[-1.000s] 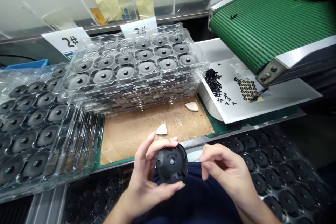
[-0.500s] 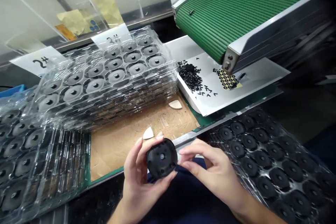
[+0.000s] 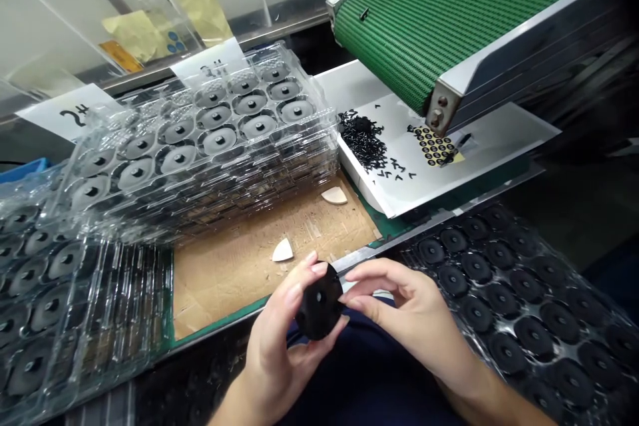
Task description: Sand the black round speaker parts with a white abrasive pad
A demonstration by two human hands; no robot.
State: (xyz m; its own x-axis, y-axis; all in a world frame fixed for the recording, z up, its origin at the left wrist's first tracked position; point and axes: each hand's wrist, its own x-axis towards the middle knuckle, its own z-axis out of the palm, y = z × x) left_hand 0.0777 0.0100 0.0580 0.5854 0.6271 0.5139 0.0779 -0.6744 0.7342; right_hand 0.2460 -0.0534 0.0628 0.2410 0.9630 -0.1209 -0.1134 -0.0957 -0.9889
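A round black plastic disc (image 3: 321,303) with a small hub at its centre is tilted on edge in front of me. My left hand (image 3: 284,329) grips it by the rim, fingers above and thumb below. At the disc's right edge, the thumb and fingers of my right hand (image 3: 399,309) are pinched together; whatever lies between the tips is too small or hidden to name. Beyond the disc, a white wedge-shaped piece (image 3: 283,250) lies on the brown board (image 3: 224,286).
Stacked clear plastic trays (image 3: 210,153) holding round parts stand behind and left. A white tray (image 3: 399,193) carries loose small black pieces (image 3: 362,140) and a sticker sheet (image 3: 435,146). A green conveyor belt (image 3: 449,13) overhangs it. Another tray of black discs (image 3: 504,299) lies at right.
The disc has turned more edge-on and shifted slightly right in my left hand. My right fingertips have stayed at its edge; the whitish bit between them earlier no longer shows.
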